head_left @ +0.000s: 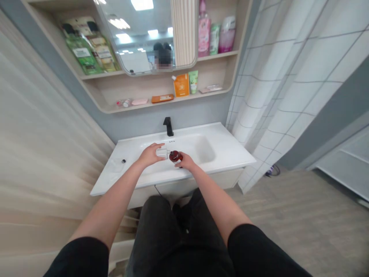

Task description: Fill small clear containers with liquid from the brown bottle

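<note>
Over the white sink (205, 148), my left hand (151, 154) is closed around a small clear bottle (162, 153) lying on its side, its neck pointing right. My right hand (186, 161) grips a dark red-brown bottle (174, 156) with a pale label. The necks of the two bottles come close together; whether they touch I cannot tell. Behind them the black faucet (168, 127) rises from the back of the basin. On the counter to the left lies a small black cap (123, 161), beside a clear, see-through item (115, 165) that is hard to make out.
Above hangs a mirror cabinet (138, 38); its lower shelf holds an orange pouch (181, 85), a green tube (193, 81) and a pink soap-like bar (140, 102). Green bottles (82, 52) and pink bottles (204, 34) stand higher. Curtains (271, 77) flank the sink on both sides.
</note>
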A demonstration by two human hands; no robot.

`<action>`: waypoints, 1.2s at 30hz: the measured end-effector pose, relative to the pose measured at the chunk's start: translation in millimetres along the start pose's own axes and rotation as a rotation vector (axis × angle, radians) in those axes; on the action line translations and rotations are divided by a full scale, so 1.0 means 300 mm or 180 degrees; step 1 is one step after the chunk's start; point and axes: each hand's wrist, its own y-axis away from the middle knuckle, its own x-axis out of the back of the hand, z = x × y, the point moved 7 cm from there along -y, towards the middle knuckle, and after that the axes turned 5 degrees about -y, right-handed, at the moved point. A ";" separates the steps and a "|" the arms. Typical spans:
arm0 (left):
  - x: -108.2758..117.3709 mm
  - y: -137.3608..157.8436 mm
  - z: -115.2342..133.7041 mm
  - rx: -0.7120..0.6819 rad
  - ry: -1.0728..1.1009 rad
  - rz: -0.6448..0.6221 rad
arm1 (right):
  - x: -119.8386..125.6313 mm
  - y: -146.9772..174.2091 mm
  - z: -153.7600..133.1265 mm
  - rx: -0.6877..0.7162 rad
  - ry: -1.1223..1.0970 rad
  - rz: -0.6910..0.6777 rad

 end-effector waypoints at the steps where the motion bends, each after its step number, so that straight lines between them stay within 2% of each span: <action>1: 0.001 0.000 0.001 -0.0006 -0.0004 -0.0008 | 0.001 0.000 -0.001 0.0015 0.0019 0.0007; 36: 0.027 -0.024 0.037 -0.0190 -0.0448 -0.0195 | 0.002 0.005 -0.011 0.0019 0.0110 0.0006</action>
